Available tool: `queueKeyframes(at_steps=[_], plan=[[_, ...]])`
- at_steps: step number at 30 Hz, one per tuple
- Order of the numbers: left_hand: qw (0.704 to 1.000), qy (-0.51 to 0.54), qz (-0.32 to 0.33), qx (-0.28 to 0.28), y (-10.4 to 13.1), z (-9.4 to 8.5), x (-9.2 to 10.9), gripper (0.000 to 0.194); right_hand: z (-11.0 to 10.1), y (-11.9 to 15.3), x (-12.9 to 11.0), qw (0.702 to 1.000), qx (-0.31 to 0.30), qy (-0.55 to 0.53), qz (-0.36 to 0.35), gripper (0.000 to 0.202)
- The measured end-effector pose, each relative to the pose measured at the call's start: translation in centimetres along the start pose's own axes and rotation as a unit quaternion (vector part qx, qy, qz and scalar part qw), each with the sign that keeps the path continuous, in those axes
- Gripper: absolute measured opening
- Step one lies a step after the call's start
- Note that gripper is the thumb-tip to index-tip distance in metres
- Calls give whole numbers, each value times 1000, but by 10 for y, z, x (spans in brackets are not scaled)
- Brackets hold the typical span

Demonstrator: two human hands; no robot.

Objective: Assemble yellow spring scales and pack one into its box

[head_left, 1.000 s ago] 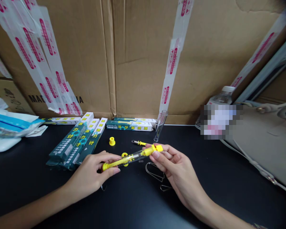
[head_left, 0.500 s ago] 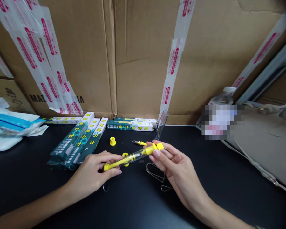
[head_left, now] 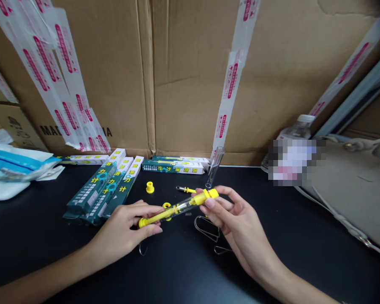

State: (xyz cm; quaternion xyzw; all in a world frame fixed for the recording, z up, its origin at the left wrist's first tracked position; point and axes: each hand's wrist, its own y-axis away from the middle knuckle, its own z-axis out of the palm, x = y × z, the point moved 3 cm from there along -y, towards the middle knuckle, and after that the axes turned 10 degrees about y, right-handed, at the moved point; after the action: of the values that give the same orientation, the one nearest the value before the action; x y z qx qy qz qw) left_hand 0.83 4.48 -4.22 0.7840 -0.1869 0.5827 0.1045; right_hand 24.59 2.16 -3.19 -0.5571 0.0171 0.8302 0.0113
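Between my hands a clear tubular spring scale (head_left: 181, 207) with yellow ends is held up, slanting upward to the right. My left hand (head_left: 131, 223) is closed around its lower end, where a yellow collar shows. My right hand (head_left: 237, 223) pinches the upper end at the yellow cap (head_left: 210, 194). A metal hook (head_left: 142, 250) shows below my left fingers. Behind the tube lie a yellow ring (head_left: 166, 206), a small spring (head_left: 188, 214) and a yellow rod with a metal end (head_left: 185, 189). Bent wire hooks (head_left: 206, 229) lie beside my right hand.
Green-and-white boxes (head_left: 104, 185) lie at the left, with more boxes (head_left: 174, 167) at the back. A yellow plug (head_left: 150, 187) and a clear tube (head_left: 214, 167) stand on the black table (head_left: 177, 274). A bottle (head_left: 291, 147), a bag (head_left: 357, 185) and blue-white packaging (head_left: 19, 166) flank them.
My right fingers have shifted slightly on the yellow cap, and the cap appears turned a little. Otherwise both hands and the spring scale stay nearly in place.
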Motion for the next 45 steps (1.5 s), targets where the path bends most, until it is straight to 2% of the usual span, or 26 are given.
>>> queueKeyframes(at_steps=[3, 10, 18, 25, 28, 32, 37, 45], plan=[[1000, 3, -9, 1, -1, 1, 1, 37, 0, -1, 0, 1000, -13, 9, 1, 40], [1000, -4, -9, 4, 1, 0, 3, 35, -1, -1, -3, 999, -29, 44, -13, 25], [1000, -10, 5, 3, -1, 1, 3, 34, -3, 0, -2, 999, -21, 48, -15, 21], [1000, 12, -9, 1, 0, 0, 0, 36, -5, -2, -1, 998, 0, 53, -36, 29], [1000, -2, -7, 2, 0, 0, 0, 37, -5, -3, -1, 999, 3, 32, -33, 26], [1000, -21, -2, 1, 0, 0, 2, 36, -4, -3, 0, 999, -11, 39, -19, 42], [1000, -30, 5, -1, 0, 0, 4, 36, -2, -3, -2, 995, -39, 78, -42, 26], [1000, -14, 6, 1, 0, 0, 2, 33, -3, -1, -2, 996, -19, 73, -41, 20]])
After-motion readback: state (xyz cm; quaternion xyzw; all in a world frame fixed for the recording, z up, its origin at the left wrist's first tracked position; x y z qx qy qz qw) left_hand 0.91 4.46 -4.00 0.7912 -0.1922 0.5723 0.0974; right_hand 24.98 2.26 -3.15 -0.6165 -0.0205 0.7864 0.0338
